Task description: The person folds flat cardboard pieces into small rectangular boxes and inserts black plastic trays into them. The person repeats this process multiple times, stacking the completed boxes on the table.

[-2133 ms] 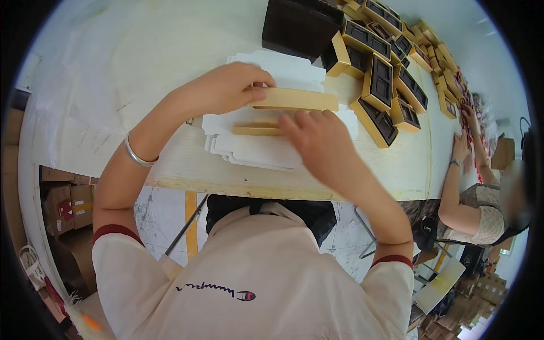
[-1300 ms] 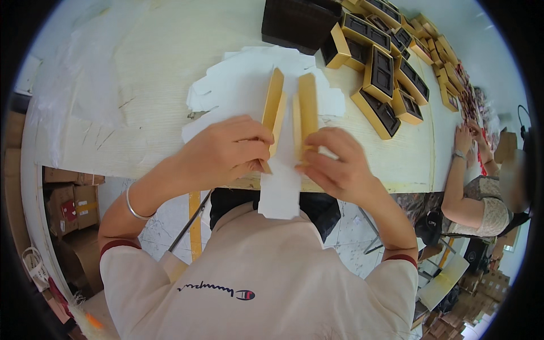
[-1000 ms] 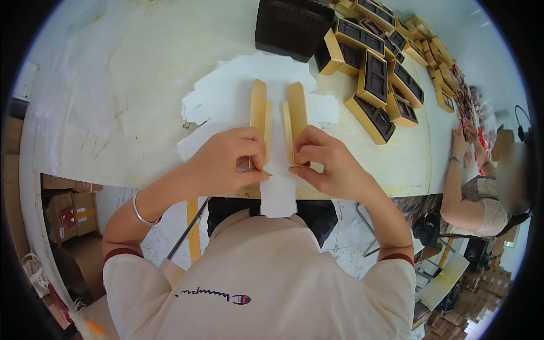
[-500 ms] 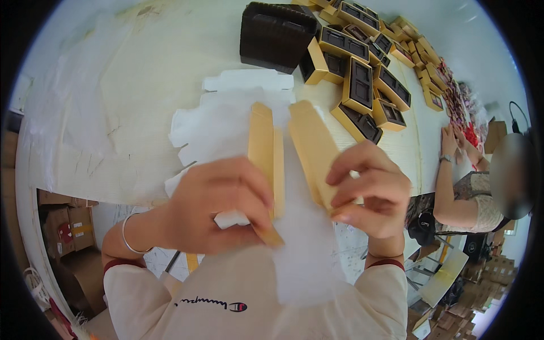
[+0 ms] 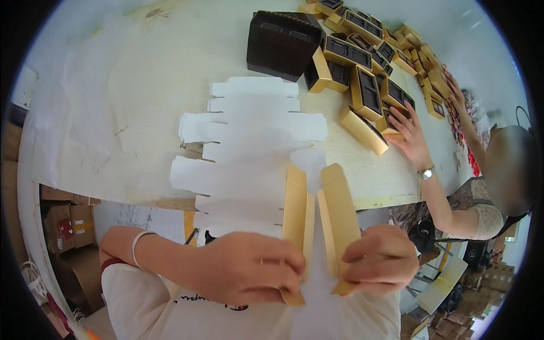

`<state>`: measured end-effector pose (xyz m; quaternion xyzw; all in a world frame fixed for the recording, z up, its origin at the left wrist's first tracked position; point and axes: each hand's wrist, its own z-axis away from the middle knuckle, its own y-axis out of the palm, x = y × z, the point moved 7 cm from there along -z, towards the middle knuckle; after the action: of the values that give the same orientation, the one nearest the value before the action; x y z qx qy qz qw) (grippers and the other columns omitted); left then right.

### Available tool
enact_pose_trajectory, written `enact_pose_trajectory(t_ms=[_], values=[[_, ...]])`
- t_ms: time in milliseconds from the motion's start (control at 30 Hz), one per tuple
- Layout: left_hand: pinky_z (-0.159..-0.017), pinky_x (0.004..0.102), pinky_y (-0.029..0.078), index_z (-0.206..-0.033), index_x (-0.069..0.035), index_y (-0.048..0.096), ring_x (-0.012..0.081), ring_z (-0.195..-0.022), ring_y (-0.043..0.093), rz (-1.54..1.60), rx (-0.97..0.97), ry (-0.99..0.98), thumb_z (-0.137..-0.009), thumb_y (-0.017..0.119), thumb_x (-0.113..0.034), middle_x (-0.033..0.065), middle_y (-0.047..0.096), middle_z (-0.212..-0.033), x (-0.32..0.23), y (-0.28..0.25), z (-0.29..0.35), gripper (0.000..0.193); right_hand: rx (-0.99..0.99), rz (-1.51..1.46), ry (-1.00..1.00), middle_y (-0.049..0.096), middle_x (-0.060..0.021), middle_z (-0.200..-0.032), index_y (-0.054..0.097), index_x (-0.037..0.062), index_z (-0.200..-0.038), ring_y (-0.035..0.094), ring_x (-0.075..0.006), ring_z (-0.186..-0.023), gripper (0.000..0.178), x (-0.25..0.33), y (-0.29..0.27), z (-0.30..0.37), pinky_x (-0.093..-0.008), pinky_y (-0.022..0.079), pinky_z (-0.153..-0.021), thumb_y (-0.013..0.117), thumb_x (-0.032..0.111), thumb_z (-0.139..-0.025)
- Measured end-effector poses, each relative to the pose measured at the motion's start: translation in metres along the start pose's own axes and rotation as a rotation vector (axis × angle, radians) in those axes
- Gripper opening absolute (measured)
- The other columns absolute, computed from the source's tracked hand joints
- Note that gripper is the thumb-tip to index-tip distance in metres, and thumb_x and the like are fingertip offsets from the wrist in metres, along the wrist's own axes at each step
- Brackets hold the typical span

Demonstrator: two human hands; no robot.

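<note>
Close to my body is a partly folded gold carton [image 5: 340, 209] with a white inside. Its two long gold side walls stand up, a white strip between them. My left hand [image 5: 260, 266] is closed on the near end of the left wall, and my right hand [image 5: 379, 258] grips the near end of the right wall. Small gold flaps poke out below the fingers of both hands. Beyond the carton, flat white carton blanks [image 5: 249, 130] lie overlapping on the table, their slotted edges spread out.
A stack of dark brown plastic trays [image 5: 283, 45] stands at the back. Right of it are several gold boxes [image 5: 365, 93] with dark inserts. A co-worker's hand [image 5: 411, 133] touches one box; their other hand [image 5: 456, 90] is farther back. The table's front edge [image 5: 141, 201] runs before me.
Both my hands have drawn the carton nearer my body and slightly right, uncovering more of the blanks. A co-worker's hand has reached in to the gold boxes.
</note>
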<state>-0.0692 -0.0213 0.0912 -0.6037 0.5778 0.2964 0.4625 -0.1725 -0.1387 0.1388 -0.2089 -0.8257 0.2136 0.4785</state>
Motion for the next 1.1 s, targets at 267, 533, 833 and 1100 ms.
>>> enact_pose_trajectory(t_ms=[267,533,833,1100], values=[[-0.054,0.0271,0.042,-0.090,-0.011,0.067,0.0167,-0.062,0.053,-0.481,-0.184,0.355,-0.075,0.069,-0.007,0.0045,0.062,-0.102,-0.015,-0.031,-0.010,0.015,-0.205,0.189,-0.225,0.061,-0.0182,-0.090,0.065,-0.0018,-0.075,0.060,-0.0247,-0.061,0.013,-0.012,-0.010,-0.012,-0.0307,0.047,-0.049,0.072,0.008,-0.069],[-0.058,0.0290,0.042,-0.083,-0.012,0.062,0.0174,-0.066,0.052,-0.715,-0.250,0.190,-0.067,0.075,-0.009,0.0021,0.059,-0.099,0.044,-0.065,0.004,0.021,-0.105,0.273,-0.026,0.058,-0.0143,-0.106,0.063,-0.0011,-0.087,0.061,-0.0283,-0.084,0.022,-0.088,0.017,-0.024,-0.0368,0.051,-0.068,0.070,0.001,-0.066],[-0.075,0.0355,0.045,-0.080,-0.009,0.060,0.0243,-0.084,0.056,-0.662,-0.285,-0.104,-0.073,0.073,-0.010,0.0034,0.058,-0.092,0.130,-0.106,-0.008,0.015,-0.048,0.326,0.105,0.057,-0.0145,-0.101,0.061,0.0002,-0.082,0.058,-0.0310,-0.087,0.015,-0.179,0.043,-0.045,-0.0371,0.049,-0.074,0.069,0.002,-0.069],[-0.070,0.0374,0.045,-0.082,-0.007,0.061,0.0261,-0.076,0.058,-0.690,-0.390,-0.334,-0.073,0.071,-0.005,0.0046,0.060,-0.081,0.119,-0.099,-0.004,0.013,0.045,0.223,0.216,0.056,-0.0130,-0.092,0.055,-0.0005,-0.092,0.056,-0.0306,-0.086,0.024,-0.173,0.048,-0.054,-0.0384,0.048,-0.071,0.067,-0.005,-0.072]])
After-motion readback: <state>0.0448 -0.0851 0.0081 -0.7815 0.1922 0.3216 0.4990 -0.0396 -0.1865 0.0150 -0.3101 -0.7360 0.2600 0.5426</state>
